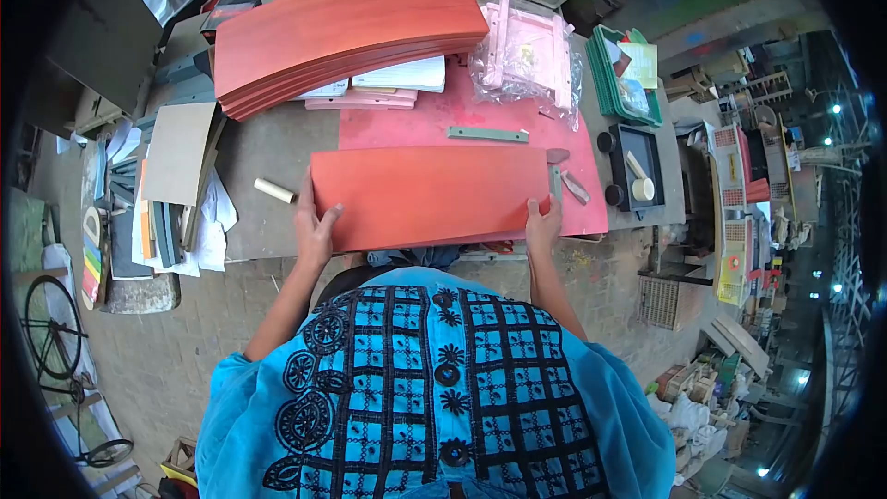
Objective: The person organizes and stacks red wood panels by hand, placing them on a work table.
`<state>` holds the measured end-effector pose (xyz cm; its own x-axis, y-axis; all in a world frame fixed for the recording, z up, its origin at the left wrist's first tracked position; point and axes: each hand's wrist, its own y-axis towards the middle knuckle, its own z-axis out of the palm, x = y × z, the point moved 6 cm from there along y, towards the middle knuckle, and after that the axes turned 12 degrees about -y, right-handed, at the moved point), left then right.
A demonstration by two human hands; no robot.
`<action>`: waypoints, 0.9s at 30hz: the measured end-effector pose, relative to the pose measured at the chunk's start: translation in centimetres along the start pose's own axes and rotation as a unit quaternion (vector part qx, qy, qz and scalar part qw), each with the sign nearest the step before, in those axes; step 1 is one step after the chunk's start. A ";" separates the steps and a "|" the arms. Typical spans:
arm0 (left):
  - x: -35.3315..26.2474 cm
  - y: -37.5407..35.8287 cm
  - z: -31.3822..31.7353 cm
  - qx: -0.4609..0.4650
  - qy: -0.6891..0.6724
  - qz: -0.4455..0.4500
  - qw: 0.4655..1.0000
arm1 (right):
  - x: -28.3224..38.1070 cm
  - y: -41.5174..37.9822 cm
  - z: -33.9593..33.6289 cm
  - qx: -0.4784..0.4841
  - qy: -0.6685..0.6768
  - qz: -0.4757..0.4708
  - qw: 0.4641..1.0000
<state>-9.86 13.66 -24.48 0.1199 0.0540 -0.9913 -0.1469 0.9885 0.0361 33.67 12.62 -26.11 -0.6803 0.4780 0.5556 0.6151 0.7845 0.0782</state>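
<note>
An orange-red board (430, 194) lies across the front of the worktable, over a pink sheet (388, 134). My left hand (316, 226) grips its left end, thumb on top and the other fingers round the edge. At the right end my right hand (543, 220) holds the board the same way. Behind it rests a stack of similar orange-red boards (351, 32), partly on papers (407, 75). A green-grey strip (488, 134) lies just beyond the held board. Close to my left hand is a cream cylinder (274, 189).
Pink frame parts in clear plastic (531, 51) lie at the back right, beside a green basket (658, 106). A black tray (651, 143) holds a cream roll. Panels (176, 152) and papers crowd the left side. A small tool (576, 187) lies near my right hand.
</note>
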 end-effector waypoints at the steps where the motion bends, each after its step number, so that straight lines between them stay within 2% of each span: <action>1: 0.7 0.2 0.0 0.002 0.037 0.006 0.999 | 0.0 -0.1 0.0 -0.002 -0.017 0.003 1.000; 2: 1.4 0.2 0.0 0.003 0.107 0.005 0.994 | 0.1 -0.3 0.2 0.017 -0.072 -0.008 0.997; 4: 1.9 -0.2 0.3 -0.008 0.346 0.056 0.936 | 0.3 -0.8 0.7 0.054 -0.181 -0.028 0.982; 5: 2.1 -0.2 0.6 -0.015 0.457 0.085 0.885 | 1.7 -1.6 1.3 0.020 -0.184 -0.119 0.976; 6: 2.2 -0.3 1.3 -0.008 0.462 0.092 0.882 | 3.7 -2.9 2.5 -0.015 -0.186 -0.210 0.960; 7: 3.0 -0.4 2.1 0.011 0.480 0.085 0.873 | 6.5 -4.4 4.5 -0.006 -0.144 -0.304 0.942; 8: 4.0 -0.6 2.8 0.032 0.498 0.077 0.863 | 10.7 -6.5 5.4 0.036 -0.056 -0.361 0.930; 9: 4.6 -0.8 3.4 0.053 0.516 0.070 0.852 | 13.6 -8.7 7.3 0.125 0.039 -0.403 0.906; 10: 4.6 -1.0 3.9 0.065 0.560 0.062 0.823 | 15.6 -10.8 9.7 0.222 0.078 -0.429 0.872; 12: 4.5 -0.8 4.3 0.063 0.572 0.055 0.816 | 17.1 -14.1 12.7 0.349 0.016 -0.491 0.798; 15: 4.5 -0.6 4.4 0.061 0.586 0.050 0.807 | 14.5 -11.2 11.6 0.205 -0.148 -0.540 0.803; 16: 4.5 -0.7 4.4 0.058 0.586 0.052 0.807 | 12.4 -8.5 11.3 0.148 -0.180 -0.504 0.832; 17: 4.4 -0.9 4.4 0.054 0.586 0.053 0.807 | 11.4 -5.4 9.3 0.176 -0.222 -0.427 0.859; 18: 4.4 -0.9 4.6 0.056 0.588 0.048 0.805 | 8.4 -2.8 8.9 0.104 -0.241 -0.377 0.888; 20: 4.0 -0.7 4.8 0.058 0.595 0.040 0.801 | 4.0 1.4 6.1 0.039 -0.333 -0.312 0.889; 22: 3.7 -0.7 4.5 0.035 0.556 0.053 0.828 | 0.7 4.2 3.9 0.017 -0.113 -0.245 0.963; 25: 4.3 -0.5 3.0 -0.049 0.487 0.039 0.871 | 0.8 2.8 3.2 0.043 -0.220 -0.181 0.958; 27: 4.7 -0.5 1.8 -0.107 0.422 -0.011 0.900 | 0.8 2.4 3.7 0.055 -0.170 -0.129 0.975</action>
<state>-7.47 13.66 -28.97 -0.6508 -0.1818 -0.7371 -0.3507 0.9331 0.0795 33.16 16.36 -28.53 -0.9111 0.3472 0.2220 0.3717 0.9250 0.0788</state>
